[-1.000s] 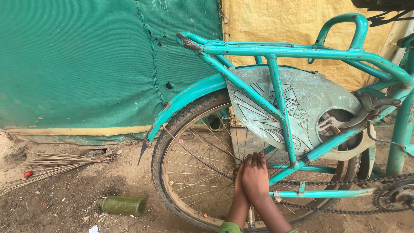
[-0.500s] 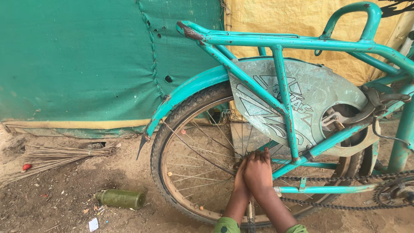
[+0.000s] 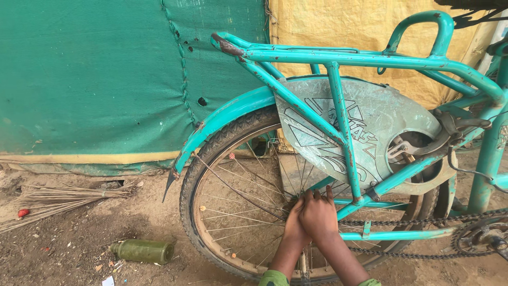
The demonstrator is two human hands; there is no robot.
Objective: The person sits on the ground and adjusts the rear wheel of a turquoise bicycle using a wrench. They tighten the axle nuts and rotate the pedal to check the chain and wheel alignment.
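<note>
Pressed left hand and right hand together at the rear wheel hub, fingers close-set among the spokes.

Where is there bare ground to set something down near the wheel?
Bare dirt lies between the green glass bottle and the bundled straw broom, left of the spoked rear bicycle wheel. It is crowded at the hub, where both hands press among spokes.

green bottle lying on dirt left of wheel, no labels, signs or screens
</note>
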